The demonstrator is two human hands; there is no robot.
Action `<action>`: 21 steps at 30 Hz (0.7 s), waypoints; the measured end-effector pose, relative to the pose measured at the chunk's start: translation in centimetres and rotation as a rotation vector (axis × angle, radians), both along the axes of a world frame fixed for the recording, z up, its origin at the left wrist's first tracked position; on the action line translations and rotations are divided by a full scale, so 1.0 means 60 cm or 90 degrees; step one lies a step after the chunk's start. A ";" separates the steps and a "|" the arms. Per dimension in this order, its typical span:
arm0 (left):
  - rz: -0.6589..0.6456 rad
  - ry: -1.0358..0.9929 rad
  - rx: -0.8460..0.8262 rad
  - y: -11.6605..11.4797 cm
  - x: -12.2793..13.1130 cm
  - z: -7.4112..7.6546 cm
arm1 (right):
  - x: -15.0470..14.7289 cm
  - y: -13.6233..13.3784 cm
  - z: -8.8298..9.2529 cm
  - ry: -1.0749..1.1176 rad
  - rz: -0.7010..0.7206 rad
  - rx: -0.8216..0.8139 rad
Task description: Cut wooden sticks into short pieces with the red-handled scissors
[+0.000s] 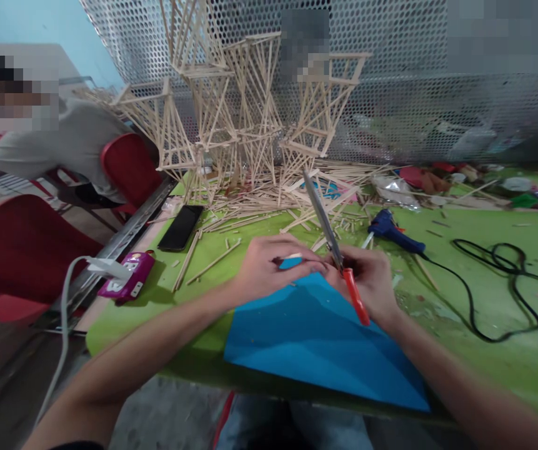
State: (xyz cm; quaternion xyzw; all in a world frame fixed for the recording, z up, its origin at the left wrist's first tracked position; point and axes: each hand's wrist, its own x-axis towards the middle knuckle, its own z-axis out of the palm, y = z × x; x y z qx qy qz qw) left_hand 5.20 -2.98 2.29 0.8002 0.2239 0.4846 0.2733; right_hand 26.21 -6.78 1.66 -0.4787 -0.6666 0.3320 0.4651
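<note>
A sheet of blue paper [315, 337] lies flat on the near edge of a green table [484, 294], one corner running up under the person's hands. The left hand [269, 265] pinches that far corner, thumb on top. The right hand [372, 281] is clenched around the red handle of a pair of scissors [332, 244]; the long axis runs from the handle at lower right up to the grey blades, which point away and slightly left, tilted clear of the table. Just beyond the right hand lies a blue glue gun [393, 228], its black cord [498, 281] looping to the right. Left of the hands sit a black phone [180, 228] and a purple power strip [128, 278]. Farther back, loose wooden sticks [259, 209] litter the table beneath stick-built frames [231, 106] standing against a perforated metal screen [413, 81]. At far left, another person [62, 144] leans beside red chairs [25, 244].
</note>
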 end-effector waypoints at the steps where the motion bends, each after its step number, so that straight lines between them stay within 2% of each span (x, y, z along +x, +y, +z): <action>1: -0.008 0.004 -0.041 -0.001 0.000 0.001 | -0.001 0.001 -0.002 -0.006 -0.022 0.017; 6: -0.007 0.034 -0.188 -0.001 -0.002 0.002 | -0.001 0.005 -0.012 -0.045 -0.096 0.088; 10: 0.015 0.064 -0.256 0.002 -0.003 0.004 | 0.003 0.009 -0.018 -0.087 -0.103 0.141; 21: 0.019 0.095 -0.199 0.018 -0.002 -0.017 | 0.011 0.027 -0.033 -0.157 -0.111 0.265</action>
